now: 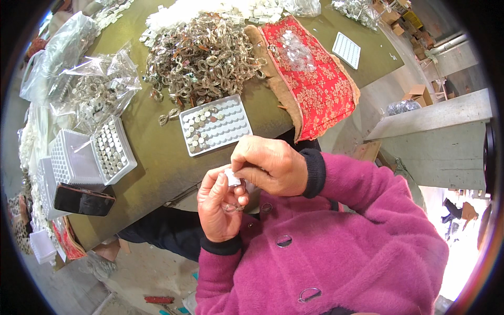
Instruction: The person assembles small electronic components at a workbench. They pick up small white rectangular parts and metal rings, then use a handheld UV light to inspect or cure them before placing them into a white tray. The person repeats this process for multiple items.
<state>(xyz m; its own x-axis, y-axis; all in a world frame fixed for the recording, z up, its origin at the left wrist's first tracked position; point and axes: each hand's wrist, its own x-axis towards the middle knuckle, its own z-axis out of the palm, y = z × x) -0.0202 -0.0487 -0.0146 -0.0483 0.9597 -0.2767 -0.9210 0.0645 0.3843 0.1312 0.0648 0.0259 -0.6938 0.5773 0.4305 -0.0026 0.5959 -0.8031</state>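
Observation:
Close in front of my chest, my left hand point(218, 205) is closed on a small white block-shaped piece point(231, 178), held between thumb and fingers. A loop of thin clear cord point(232, 207) shows at its lower fingers. My right hand point(273, 164) reaches over from the right, its thumb and forefinger pinched at the white piece's upper edge. Just beyond both hands lies a white tray point(227, 123) with rows of round hollows. Small round discs point(198, 122) sit in its left part.
Behind the tray rises a big heap of coiled cords point(205, 60). A red flowered cloth point(315, 79) lies right of it, bearing a clear plastic packet. Stacked trays point(79, 152), a disc-filled tray point(111, 149), a phone point(84, 199) and plastic bags point(100, 79) crowd the left.

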